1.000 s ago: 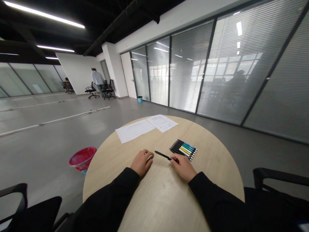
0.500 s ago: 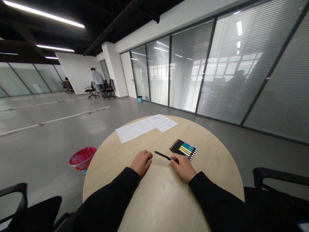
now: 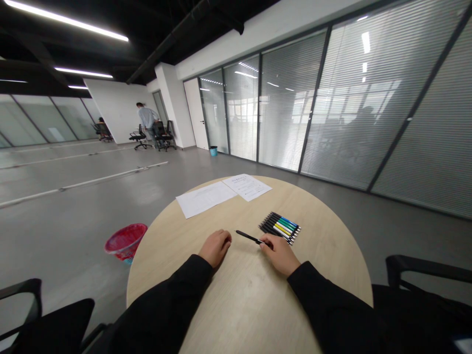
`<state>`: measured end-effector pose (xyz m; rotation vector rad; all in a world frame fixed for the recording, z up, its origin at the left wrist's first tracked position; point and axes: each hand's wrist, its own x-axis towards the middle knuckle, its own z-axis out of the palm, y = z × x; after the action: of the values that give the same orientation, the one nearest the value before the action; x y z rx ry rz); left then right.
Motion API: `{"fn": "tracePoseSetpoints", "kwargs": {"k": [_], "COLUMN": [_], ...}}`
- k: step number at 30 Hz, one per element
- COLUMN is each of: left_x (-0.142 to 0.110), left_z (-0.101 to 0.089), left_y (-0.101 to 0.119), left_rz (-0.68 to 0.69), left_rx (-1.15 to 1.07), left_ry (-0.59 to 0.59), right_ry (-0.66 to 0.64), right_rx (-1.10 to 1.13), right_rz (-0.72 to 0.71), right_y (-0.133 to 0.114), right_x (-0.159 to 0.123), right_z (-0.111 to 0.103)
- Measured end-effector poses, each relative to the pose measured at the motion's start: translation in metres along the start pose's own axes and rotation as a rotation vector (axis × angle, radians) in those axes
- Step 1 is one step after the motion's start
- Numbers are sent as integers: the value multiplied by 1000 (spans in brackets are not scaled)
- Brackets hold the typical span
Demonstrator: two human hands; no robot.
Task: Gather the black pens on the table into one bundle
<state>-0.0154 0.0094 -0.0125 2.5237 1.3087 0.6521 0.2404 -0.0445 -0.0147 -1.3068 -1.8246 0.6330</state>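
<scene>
A black pen (image 3: 248, 237) is gripped at its right end by my right hand (image 3: 279, 254), and its tip points left towards my left hand (image 3: 215, 248). The left rests on the table with its fingers curled in; whatever may lie inside them is hidden. Just beyond the right hand, a row of pens (image 3: 280, 226) lies side by side, with black, white, yellow, green and blue barrels. Between the pen's tip and the left fingers there is a small gap.
Two printed paper sheets (image 3: 204, 198) lie at the far side of the round wooden table (image 3: 239, 305). A red bin (image 3: 126, 241) stands on the floor at left. Black chairs (image 3: 424, 268) flank me. Far back, a person (image 3: 148, 119) stands by office chairs.
My left fingers have drawn in a little more. The right hand and its pen stay in place. The person far back has leaned slightly left.
</scene>
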Motion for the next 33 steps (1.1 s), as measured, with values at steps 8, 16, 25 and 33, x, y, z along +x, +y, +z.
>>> {"fn": "tracePoseSetpoints", "kwargs": {"k": [8,16,25,33], "left_x": [2,5,8,8], "left_z": [-5,0,4,5], "left_y": [8,1,4,6], "left_rz": [-186,-261,-351,-379], "left_rx": [-302,-599,-948,-1072], "left_ry": [107,161,172,186], "right_ry": [10,9,6,-2], "right_rx": [-1,-4,22,26], "right_rz": [6,-2,-14,-29], "right_y": [-1,2,2,3], "right_x": [0,-1,-1,-1], "right_z": [0,0,1,1]}}
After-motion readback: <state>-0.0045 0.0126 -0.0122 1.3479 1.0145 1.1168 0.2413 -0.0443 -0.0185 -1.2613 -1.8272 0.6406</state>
